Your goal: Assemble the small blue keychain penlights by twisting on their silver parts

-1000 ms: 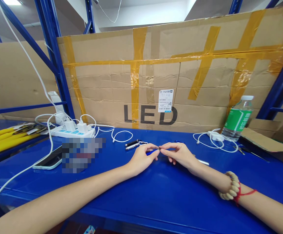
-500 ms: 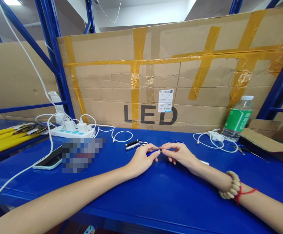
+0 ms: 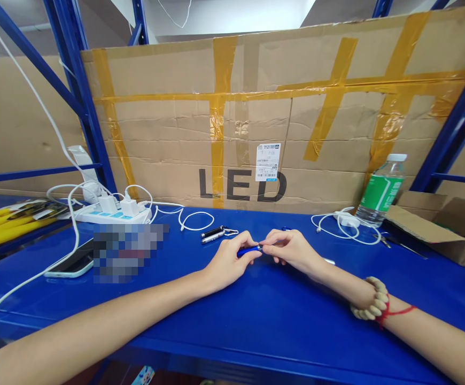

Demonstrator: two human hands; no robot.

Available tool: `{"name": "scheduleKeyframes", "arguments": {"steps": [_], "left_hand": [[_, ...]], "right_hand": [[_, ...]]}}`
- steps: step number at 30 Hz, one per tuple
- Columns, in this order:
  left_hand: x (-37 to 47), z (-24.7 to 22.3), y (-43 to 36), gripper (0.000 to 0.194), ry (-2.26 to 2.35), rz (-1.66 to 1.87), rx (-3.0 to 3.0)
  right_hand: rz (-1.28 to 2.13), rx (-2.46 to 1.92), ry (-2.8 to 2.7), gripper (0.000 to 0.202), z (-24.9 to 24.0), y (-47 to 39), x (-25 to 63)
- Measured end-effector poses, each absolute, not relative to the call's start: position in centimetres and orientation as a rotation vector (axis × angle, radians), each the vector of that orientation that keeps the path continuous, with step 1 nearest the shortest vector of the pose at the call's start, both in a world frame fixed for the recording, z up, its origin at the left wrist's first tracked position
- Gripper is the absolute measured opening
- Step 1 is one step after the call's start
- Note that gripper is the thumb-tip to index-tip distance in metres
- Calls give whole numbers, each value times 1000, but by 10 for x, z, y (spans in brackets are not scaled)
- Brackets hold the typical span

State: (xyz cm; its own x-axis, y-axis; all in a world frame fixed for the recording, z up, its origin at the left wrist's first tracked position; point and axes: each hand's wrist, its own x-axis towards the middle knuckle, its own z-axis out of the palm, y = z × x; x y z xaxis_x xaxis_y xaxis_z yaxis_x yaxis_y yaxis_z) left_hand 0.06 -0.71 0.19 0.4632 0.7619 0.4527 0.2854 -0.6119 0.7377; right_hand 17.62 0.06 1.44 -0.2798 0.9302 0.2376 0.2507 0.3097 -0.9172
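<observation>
On my feed, left hand (image 3: 228,261) and right hand (image 3: 294,251) pinch a blue pen (image 3: 248,250). The right wrist (image 3: 316,267) partly hides a silvery rod (image 3: 329,261); a bottle (image 3: 382,195) stands beyond.

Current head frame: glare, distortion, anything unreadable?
Head view: glare on the yellow tape, softer sheen on the blue tabletop; head view: blue posts splay outward at both sides, probably wide-angle stretch; head view: pixelated patch beside the phone, label print too fine to read, detail on the slim blue piece hard to resolve.
</observation>
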Motion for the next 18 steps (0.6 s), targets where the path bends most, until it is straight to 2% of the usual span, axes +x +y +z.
{"name": "scheduleKeyframes", "arguments": {"steps": [11, 18], "left_hand": [[1, 4, -5, 14, 922, 1093, 2237], [3, 6, -7, 13, 903, 1083, 2107]], "right_hand": [[998, -1188, -1776, 31, 15, 0, 177], [1106, -1231, -1731, 40, 14, 3, 178]]}}
